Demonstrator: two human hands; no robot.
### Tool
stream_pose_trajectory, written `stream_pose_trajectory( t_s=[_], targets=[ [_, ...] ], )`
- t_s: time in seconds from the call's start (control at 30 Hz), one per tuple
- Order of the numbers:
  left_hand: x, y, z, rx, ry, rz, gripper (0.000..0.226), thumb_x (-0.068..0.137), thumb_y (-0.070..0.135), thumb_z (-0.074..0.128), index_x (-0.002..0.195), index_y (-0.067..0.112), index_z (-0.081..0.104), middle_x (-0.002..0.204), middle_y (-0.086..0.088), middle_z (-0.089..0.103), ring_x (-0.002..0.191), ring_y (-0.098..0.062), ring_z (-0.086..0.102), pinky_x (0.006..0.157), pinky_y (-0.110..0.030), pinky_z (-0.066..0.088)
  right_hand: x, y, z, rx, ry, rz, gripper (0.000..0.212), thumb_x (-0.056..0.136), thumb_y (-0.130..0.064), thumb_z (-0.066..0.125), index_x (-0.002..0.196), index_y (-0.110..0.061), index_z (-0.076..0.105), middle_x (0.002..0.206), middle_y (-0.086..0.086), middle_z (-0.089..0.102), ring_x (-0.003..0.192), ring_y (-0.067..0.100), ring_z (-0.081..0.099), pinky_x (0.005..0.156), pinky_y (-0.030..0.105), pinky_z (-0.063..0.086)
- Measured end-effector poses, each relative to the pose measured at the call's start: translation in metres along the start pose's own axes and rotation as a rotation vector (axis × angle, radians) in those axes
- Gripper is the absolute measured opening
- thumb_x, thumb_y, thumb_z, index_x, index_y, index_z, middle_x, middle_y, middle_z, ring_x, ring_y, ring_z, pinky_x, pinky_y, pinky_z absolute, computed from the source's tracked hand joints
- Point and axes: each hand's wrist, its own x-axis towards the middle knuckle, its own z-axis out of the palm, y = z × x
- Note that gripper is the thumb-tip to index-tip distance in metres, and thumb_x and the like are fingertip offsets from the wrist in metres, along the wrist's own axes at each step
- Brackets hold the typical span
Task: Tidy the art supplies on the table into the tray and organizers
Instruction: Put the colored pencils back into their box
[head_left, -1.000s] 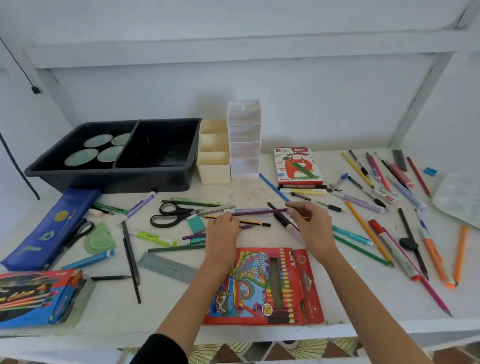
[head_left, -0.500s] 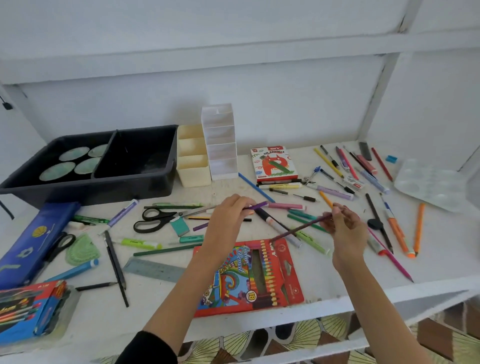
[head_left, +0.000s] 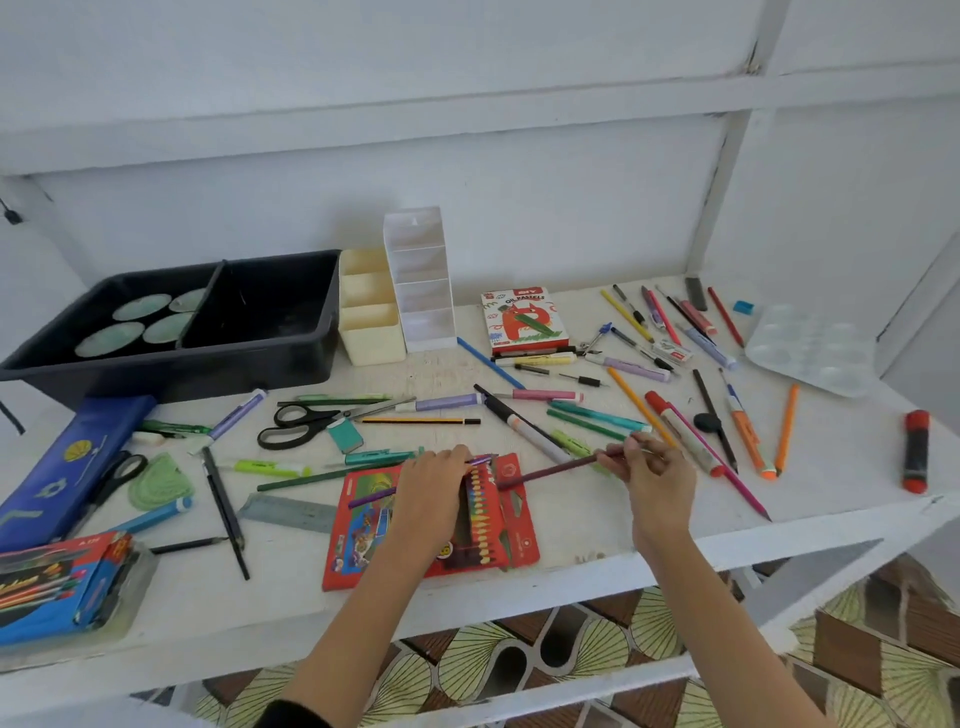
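Observation:
A red colour pencil box (head_left: 363, 525) lies open near the front edge of the white table (head_left: 597, 525). My left hand (head_left: 434, 486) rests on the box and holds a purple pencil (head_left: 371, 500) across it. My right hand (head_left: 652, 470) pinches a dark maroon pencil (head_left: 550, 472) whose tip points at the box's open flap. The black two-part tray (head_left: 260, 306) stands at the back left, with a cream organizer (head_left: 371, 317) and a white tiered organizer (head_left: 423, 280) beside it.
Loose pens, pencils and markers cover the table's middle and right. Black scissors (head_left: 298, 423), a grey ruler (head_left: 288, 512), a blue pencil case (head_left: 67, 462), an oil pastels box (head_left: 522, 317), a clear palette (head_left: 810, 348) and a red marker (head_left: 915, 449) lie around.
Both hands came down from above the table to the red pencil box. The left hand brought the purple pencil onto the box; the right hand lowered the maroon pencil towards the flap.

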Motion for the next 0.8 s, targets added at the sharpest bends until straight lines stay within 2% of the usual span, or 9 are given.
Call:
stream_pose_trajectory(
  t_s=[0.13, 0.27, 0.33, 0.5, 0.6, 0.67, 0.73, 0.8],
  targets=[
    [-0.008, -0.009, 0.008, -0.107, 0.033, -0.032, 0.022, 0.1, 0.028, 0.037, 0.117, 0.024, 0.051, 0.116, 0.009, 0.06, 0.11, -0.014, 0.052, 0.089, -0.03, 0.026, -0.003, 0.002, -0.005, -0.003, -0.02, 0.021, 0.017, 0.094, -0.001, 0.051, 0.11, 0.004, 0.055, 0.094, 0.02, 0.065, 0.065, 0.016, 0.071, 0.067, 0.022, 0.058],
    [-0.014, -0.011, 0.006, -0.124, 0.023, -0.064, 0.024, 0.099, 0.024, 0.037, 0.12, 0.02, 0.049, 0.119, 0.003, 0.058, 0.119, -0.016, 0.049, 0.111, -0.039, 0.018, -0.004, 0.003, -0.007, -0.001, 0.025, 0.023, 0.016, 0.095, -0.003, 0.049, 0.11, 0.001, 0.055, 0.095, 0.018, 0.065, 0.066, 0.015, 0.071, 0.066, 0.02, 0.058],
    [-0.017, -0.011, 0.005, -0.13, 0.038, -0.081, 0.025, 0.099, 0.023, 0.038, 0.122, 0.019, 0.047, 0.118, 0.002, 0.058, 0.119, -0.017, 0.049, 0.112, -0.039, 0.017, -0.008, 0.005, -0.001, 0.002, 0.008, 0.023, 0.013, 0.095, -0.002, 0.049, 0.107, 0.0, 0.055, 0.092, 0.016, 0.065, 0.065, 0.016, 0.071, 0.068, 0.021, 0.058],
    [-0.023, -0.012, 0.011, -0.196, 0.11, -0.047, 0.024, 0.099, 0.019, 0.037, 0.119, 0.015, 0.051, 0.116, -0.002, 0.06, 0.115, -0.021, 0.053, 0.105, -0.037, 0.026, -0.023, 0.021, 0.018, -0.073, -0.078, 0.051, 0.009, 0.093, -0.002, 0.053, 0.101, -0.002, 0.056, 0.092, 0.015, 0.069, 0.071, 0.019, 0.072, 0.079, 0.03, 0.057],
    [-0.023, -0.013, 0.011, -0.196, 0.099, -0.049, 0.027, 0.1, 0.023, 0.035, 0.123, 0.017, 0.048, 0.122, -0.001, 0.058, 0.119, -0.018, 0.049, 0.108, -0.035, 0.024, -0.031, 0.033, 0.03, -0.412, -0.12, -0.117, 0.007, 0.086, -0.009, 0.066, 0.092, -0.006, 0.067, 0.085, 0.008, 0.069, 0.064, 0.005, 0.067, 0.072, 0.018, 0.054],
    [-0.022, -0.014, 0.011, -0.185, 0.076, -0.037, 0.029, 0.1, 0.027, 0.033, 0.126, 0.019, 0.044, 0.126, 0.002, 0.054, 0.122, -0.015, 0.045, 0.107, -0.031, 0.022, -0.034, 0.04, 0.037, -0.711, -0.179, -0.311, 0.007, 0.081, -0.015, 0.072, 0.084, -0.01, 0.071, 0.087, 0.003, 0.064, 0.076, 0.006, 0.058, 0.068, 0.011, 0.042],
    [-0.022, -0.014, 0.012, -0.2, 0.085, -0.019, 0.029, 0.1, 0.027, 0.033, 0.125, 0.02, 0.046, 0.126, 0.003, 0.053, 0.122, -0.015, 0.045, 0.104, -0.029, 0.021, -0.034, 0.044, 0.046, -0.91, -0.248, -0.398, 0.007, 0.081, -0.022, 0.071, 0.083, -0.015, 0.072, 0.092, -0.001, 0.056, 0.091, 0.007, 0.045, 0.066, 0.013, 0.033],
    [-0.024, -0.013, 0.013, -0.218, 0.106, -0.007, 0.027, 0.1, 0.026, 0.034, 0.122, 0.019, 0.048, 0.125, 0.002, 0.054, 0.119, -0.015, 0.046, 0.102, -0.029, 0.022, -0.033, 0.045, 0.058, -1.04, -0.292, -0.42, 0.011, 0.085, -0.024, 0.067, 0.088, -0.015, 0.072, 0.094, -0.002, 0.054, 0.098, 0.007, 0.039, 0.068, 0.017, 0.033]
  ],
)
